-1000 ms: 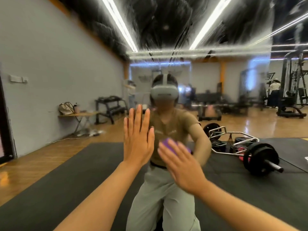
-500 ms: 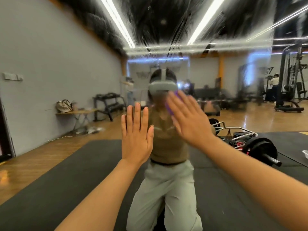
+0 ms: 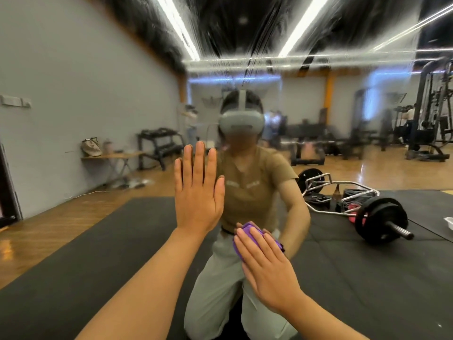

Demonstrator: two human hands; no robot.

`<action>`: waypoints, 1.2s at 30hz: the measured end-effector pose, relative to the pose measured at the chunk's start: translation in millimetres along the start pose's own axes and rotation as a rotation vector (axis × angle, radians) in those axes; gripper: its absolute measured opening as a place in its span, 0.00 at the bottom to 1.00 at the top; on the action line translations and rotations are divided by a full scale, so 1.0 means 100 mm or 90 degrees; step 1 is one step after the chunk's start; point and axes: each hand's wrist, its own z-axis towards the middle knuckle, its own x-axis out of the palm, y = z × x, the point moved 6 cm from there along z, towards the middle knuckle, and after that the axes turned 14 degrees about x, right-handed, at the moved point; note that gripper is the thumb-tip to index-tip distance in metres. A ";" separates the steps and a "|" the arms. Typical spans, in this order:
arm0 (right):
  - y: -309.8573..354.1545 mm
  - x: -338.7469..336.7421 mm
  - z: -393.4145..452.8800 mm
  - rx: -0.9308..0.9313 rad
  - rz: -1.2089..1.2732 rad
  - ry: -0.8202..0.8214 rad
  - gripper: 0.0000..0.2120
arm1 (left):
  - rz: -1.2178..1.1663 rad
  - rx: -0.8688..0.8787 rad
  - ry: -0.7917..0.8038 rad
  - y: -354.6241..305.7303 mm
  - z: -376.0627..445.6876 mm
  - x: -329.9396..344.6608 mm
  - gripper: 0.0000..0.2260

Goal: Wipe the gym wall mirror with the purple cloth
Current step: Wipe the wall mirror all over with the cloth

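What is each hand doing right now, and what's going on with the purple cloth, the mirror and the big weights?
left hand: flat on the mirror, fingers straight and pointing up, holding nothing
right hand: straight fingers pressing the purple cloth against the glass
purple cloth: bunched up under the right hand, low on the mirror
mirror: streaky and smeared near the top
barbell: seen in the reflection, lying on the black mat
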 end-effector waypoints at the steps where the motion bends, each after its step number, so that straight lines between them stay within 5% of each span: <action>1: -0.03 -0.02 0.03 -0.010 0.002 0.004 0.29 | 0.001 0.000 -0.003 0.00 0.00 0.00 0.25; 11: -0.99 -0.91 1.71 0.195 0.073 -0.198 0.26 | 0.007 0.001 -0.019 -0.01 0.00 -0.01 0.25; 15: -0.87 -0.76 1.32 0.218 0.093 -0.222 0.27 | 0.004 0.002 -0.022 0.01 -0.01 0.00 0.25; 20: -0.55 -0.16 0.00 0.142 0.044 -0.114 0.34 | 0.007 -0.001 -0.023 -0.03 -0.01 0.00 0.24; 24: -0.53 -0.08 -0.19 0.151 0.029 -0.083 0.34 | 0.013 0.002 -0.022 -0.02 -0.02 0.00 0.25; 36: -1.34 -1.14 2.05 0.238 0.069 -0.249 0.26 | 0.022 0.010 -0.034 -0.02 -0.05 0.02 0.25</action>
